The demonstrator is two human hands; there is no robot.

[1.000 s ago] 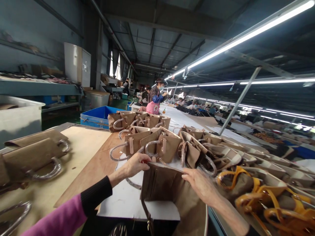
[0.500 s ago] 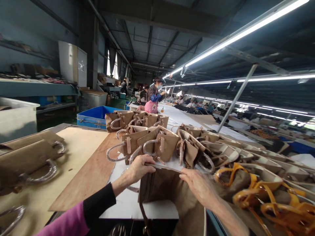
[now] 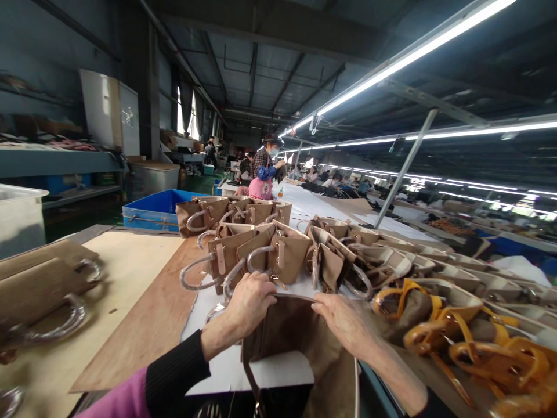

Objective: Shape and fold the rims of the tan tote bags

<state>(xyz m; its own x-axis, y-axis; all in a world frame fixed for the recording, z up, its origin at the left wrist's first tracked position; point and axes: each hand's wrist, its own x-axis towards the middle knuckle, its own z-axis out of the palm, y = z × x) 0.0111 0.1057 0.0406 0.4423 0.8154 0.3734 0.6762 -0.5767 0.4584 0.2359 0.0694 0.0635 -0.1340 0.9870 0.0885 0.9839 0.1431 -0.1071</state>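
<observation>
A brown handbag stands open at the near edge of the table. My left hand is closed on the left part of its top rim. My right hand grips the right part of the rim, fingers curled over the edge. Just beyond the hands stand several more brown handbags with wrapped handles. A strap hangs down the bag's near left side.
Tan and beige bags lie in a row to the right, with yellow-handled bags nearest. Flat brown bags lie at the left on a wooden board. A blue crate stands behind. Other people work farther down the table.
Both hands have drawn closer together on the bag's rim and the bag's mouth looks narrower. The view has shifted slightly right and down.
</observation>
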